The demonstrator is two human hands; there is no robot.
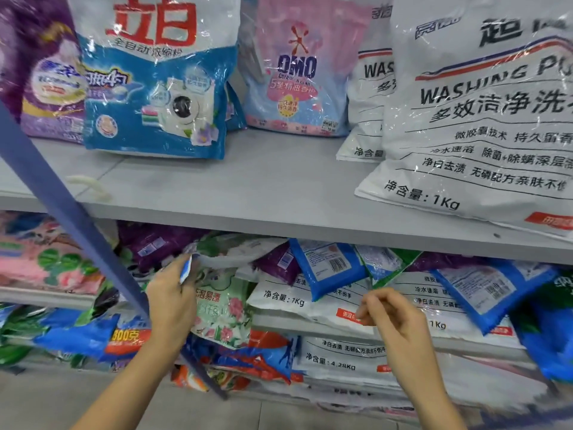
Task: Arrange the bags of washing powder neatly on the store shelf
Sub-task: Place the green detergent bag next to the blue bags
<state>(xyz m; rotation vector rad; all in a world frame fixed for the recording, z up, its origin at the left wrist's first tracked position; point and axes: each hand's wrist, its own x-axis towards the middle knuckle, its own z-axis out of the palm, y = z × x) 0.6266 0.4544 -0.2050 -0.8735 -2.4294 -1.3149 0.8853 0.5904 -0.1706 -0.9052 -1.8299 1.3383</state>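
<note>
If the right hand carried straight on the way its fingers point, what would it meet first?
Probably the flat white plastic 1Kg bag, near its red label; the right hand looks close to it, though depth is unclear.

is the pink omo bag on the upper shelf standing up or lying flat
Standing up. The pink OMO bag rests on its bottom edge on the upper shelf, with its label upright and facing forward.
</note>
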